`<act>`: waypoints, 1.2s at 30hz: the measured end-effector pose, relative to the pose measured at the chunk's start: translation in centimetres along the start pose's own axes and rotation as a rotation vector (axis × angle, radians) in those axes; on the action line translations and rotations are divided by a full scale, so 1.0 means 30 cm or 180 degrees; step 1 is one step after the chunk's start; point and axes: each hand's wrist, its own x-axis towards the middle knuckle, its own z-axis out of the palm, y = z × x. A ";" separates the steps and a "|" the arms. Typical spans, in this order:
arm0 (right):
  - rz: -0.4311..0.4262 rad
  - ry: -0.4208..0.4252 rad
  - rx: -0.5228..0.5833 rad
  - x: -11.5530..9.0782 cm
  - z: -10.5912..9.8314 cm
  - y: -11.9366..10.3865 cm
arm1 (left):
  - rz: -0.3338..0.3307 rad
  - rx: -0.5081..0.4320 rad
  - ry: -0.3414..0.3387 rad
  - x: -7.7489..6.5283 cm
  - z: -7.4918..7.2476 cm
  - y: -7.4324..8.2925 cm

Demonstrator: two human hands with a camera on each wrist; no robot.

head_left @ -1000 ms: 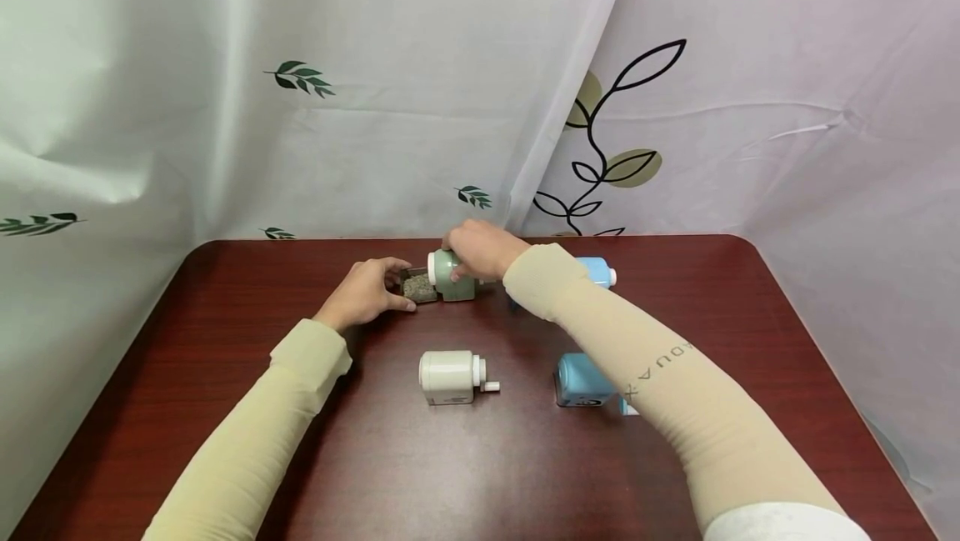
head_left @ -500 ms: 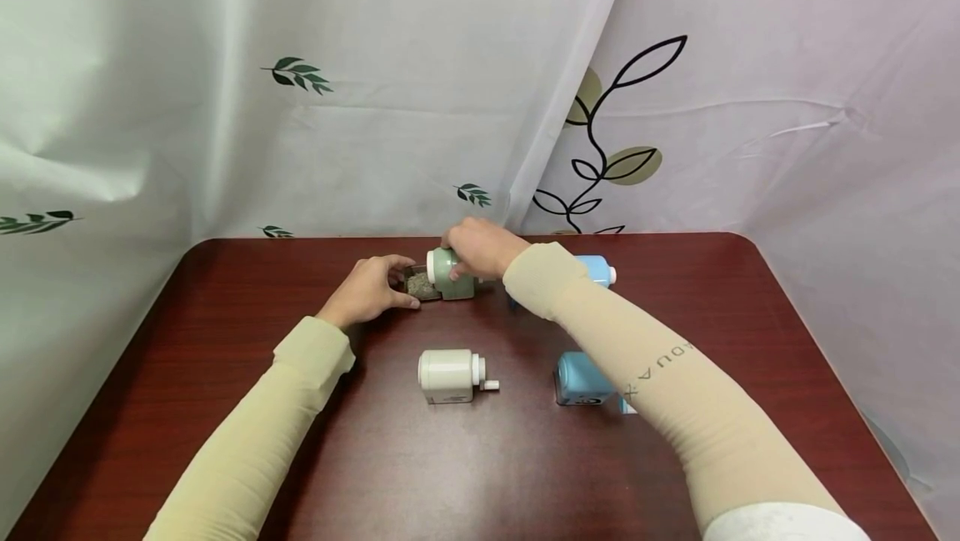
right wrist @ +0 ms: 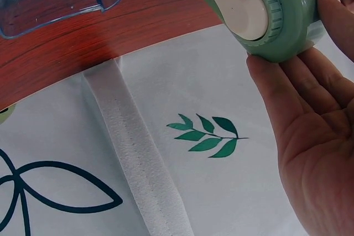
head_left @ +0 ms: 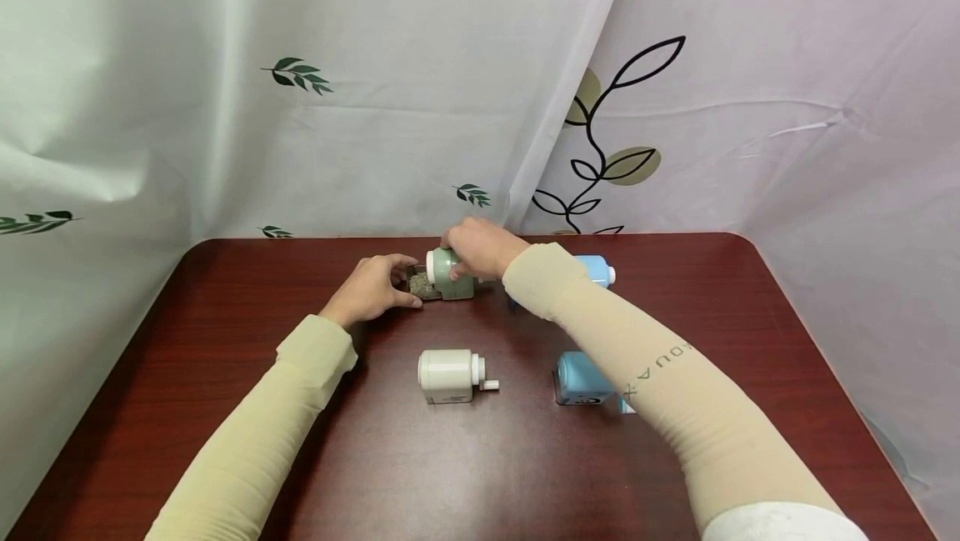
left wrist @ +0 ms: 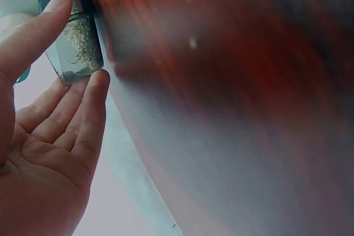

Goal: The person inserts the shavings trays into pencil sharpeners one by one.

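A green crank pencil sharpener (head_left: 457,281) lies at the back of the table, gripped by my right hand (head_left: 483,249). Its pale crank (right wrist: 243,12) and green body show in the right wrist view, with thumb and fingers either side of the body. From the other end juts a clear shavings drawer (head_left: 420,285), part of it inside the sharpener. My left hand (head_left: 367,291) holds that drawer's outer end between thumb and fingers. In the left wrist view, curly pale shavings (left wrist: 82,42) show through the drawer wall.
A white sharpener (head_left: 447,374) lies nearer the front, its crank pointing right. To the right is a blue sharpener (head_left: 581,378), partly behind my right sleeve (head_left: 645,358). A light blue sharpener (head_left: 596,269) stands farther back. A clear bluish bin (right wrist: 61,4) appears in the right wrist view.
My left hand has edged right with the drawer, and slightly less of the drawer sticks out of the green sharpener. The right hand has stayed in place on the sharpener.
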 end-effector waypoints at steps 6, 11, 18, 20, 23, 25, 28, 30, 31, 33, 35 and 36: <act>0.0003 -0.0012 0.0003 0.000 0.000 -0.001 | 0.0021 0.0013 0.0014 0.006 0.001 -0.003; 0.0008 -0.0017 0.0007 0.000 0.003 0.001 | 0.0024 0.0032 0.0010 0.008 0.003 0.000; 0.0007 0.0001 0.0004 -0.003 0.004 0.006 | 0.0045 0.0044 0.0025 0.008 0.010 0.005; -0.0002 0.0018 0.0005 -0.005 0.004 0.007 | 0.0063 0.0041 0.0036 0.010 0.013 0.006; -0.0016 0.0039 0.0006 -0.008 0.004 0.007 | 0.0078 0.0041 0.0046 0.012 0.017 0.009; -0.0023 0.0036 0.0018 -0.008 0.005 0.005 | 0.0071 0.0038 0.0037 0.014 0.019 0.011; -0.0030 0.0025 0.0025 -0.007 0.005 0.003 | 0.0066 0.0037 0.0018 0.017 0.023 0.013; -0.0026 0.0020 0.0029 -0.006 0.005 0.002 | 0.0066 0.0039 0.0006 0.019 0.025 0.015; -0.0022 0.0020 0.0028 -0.006 0.005 0.001 | 0.0069 0.0043 0.0001 0.020 0.026 0.016; -0.0010 0.0021 0.0029 -0.006 0.005 0.001 | 0.0070 0.0045 -0.0009 0.022 0.028 0.018; -0.0002 0.0021 0.0037 -0.006 0.005 0.001 | 0.0069 0.0035 -0.0019 0.024 0.028 0.022; -0.0003 0.0022 0.0042 -0.006 0.005 0.002 | 0.0070 0.0030 -0.0023 0.025 0.029 0.023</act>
